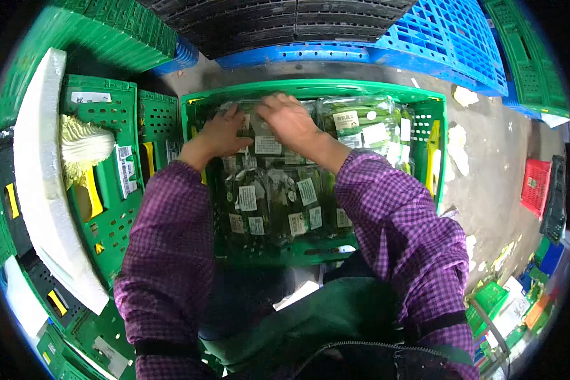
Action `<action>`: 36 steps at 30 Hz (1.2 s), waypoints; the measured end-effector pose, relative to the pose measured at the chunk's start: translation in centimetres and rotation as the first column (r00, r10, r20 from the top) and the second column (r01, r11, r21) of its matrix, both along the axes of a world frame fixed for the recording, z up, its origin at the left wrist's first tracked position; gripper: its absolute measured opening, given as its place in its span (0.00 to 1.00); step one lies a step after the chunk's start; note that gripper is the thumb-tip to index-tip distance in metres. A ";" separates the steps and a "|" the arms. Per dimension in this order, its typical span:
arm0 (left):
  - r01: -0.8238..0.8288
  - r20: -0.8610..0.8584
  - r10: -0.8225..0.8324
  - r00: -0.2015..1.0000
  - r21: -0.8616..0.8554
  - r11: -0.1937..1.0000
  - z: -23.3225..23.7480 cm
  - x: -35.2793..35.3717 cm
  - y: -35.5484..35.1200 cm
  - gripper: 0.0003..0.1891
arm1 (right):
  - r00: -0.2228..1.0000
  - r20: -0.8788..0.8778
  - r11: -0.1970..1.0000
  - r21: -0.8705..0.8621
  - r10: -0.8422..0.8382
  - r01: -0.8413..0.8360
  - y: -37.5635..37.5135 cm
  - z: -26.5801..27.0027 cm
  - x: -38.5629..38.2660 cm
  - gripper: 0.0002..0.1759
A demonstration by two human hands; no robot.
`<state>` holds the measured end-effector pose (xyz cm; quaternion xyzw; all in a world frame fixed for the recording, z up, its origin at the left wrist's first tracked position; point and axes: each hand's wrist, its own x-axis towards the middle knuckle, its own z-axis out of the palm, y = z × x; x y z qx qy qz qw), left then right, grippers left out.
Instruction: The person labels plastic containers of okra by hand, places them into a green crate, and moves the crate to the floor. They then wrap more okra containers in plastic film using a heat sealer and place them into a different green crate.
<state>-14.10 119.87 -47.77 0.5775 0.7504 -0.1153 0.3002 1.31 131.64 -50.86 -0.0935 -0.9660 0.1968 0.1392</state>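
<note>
A green plastic crate (pixel 310 85) in front of me holds several clear packs of green vegetables with white labels. My left hand (pixel 220 133) rests on the far-left pack, thumb stretched out and fingers apart. My right hand (pixel 289 126) lies over the far edge of the labelled vegetable pack (pixel 268 145) beside it, fingers slightly bent and not wrapped round anything I can see. The hands partly hide these packs. To the right is another vegetable pack (pixel 354 120); nearer my body lie more vegetable packs (pixel 250 201).
On the left, a white foam slab (pixel 41 183) and a Chinese cabbage (pixel 85 144) lie on green crates (pixel 101 85). Behind stand blue pallets (pixel 437 44) and a black stack (pixel 285 22). Leaf scraps (pixel 457 149) litter the floor at right, near a red crate (pixel 536 180).
</note>
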 end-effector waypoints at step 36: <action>-0.925 0.595 0.711 -0.375 -0.189 -0.330 49.6 50.0 -55.4 0.31 | -0.423 -0.858 -0.768 0.055 0.290 -0.638 -45.9 91.3 2.8 0.27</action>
